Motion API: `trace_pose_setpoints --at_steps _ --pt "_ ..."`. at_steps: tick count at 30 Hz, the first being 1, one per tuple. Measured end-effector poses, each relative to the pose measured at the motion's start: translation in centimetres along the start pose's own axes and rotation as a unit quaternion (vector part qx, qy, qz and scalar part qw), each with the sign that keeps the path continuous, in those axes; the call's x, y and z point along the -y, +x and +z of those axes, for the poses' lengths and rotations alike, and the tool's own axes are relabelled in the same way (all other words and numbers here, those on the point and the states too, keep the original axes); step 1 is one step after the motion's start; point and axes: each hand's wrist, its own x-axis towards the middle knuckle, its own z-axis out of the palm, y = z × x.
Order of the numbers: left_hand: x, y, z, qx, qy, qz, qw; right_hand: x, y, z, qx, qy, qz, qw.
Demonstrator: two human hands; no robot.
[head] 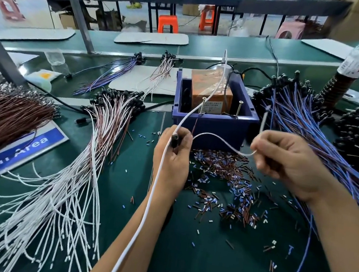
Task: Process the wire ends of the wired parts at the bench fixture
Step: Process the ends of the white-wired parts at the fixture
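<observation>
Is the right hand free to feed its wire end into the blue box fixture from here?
Probably yes. The right hand pinches the white wire just in front of the blue box, with nothing between them; the left hand holds the black part end.

green workbench [214, 266], orange stools [167, 23], grey floor [37, 10]

Tabletop [129, 232]: dark green. Fixture box [214, 126]: dark blue; block inside [209, 94]: orange. Wire bundles: white [58, 199], brown [0, 117], blue-violet [299, 119]. Scattered offcuts [231, 188]: brown, blue, white. Stools [167, 23]: orange.
</observation>
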Motion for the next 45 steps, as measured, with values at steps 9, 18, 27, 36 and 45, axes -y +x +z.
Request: trace_pose_setpoints --at_steps 9,18,27,36,45 --pt "-0.7 -1.0 1.0 0.108 -0.075 0.018 0.991 -3.5 2.6 5.4 0.127 -0.093 0.098 0.983" --pt "-0.9 -0.6 1.2 0.137 -0.211 -0.115 0.961 -3.6 2.1 5.1 0.062 -0.065 0.052 0.995" --pt "-0.8 -0.1 0.9 0.241 -0.223 -0.161 0.931 -3.9 2.3 5.0 -0.116 0.002 -0.001 0.993" --pt "-0.9 0.2 0.9 0.256 -0.239 -0.180 0.919 -4.0 2.7 5.1 -0.156 0.039 -0.040 0.986" --pt "-1.0 0.0 1.4 0.135 -0.210 -0.107 0.962 -4.2 1.7 5.8 0.007 -0.131 -0.025 0.991"
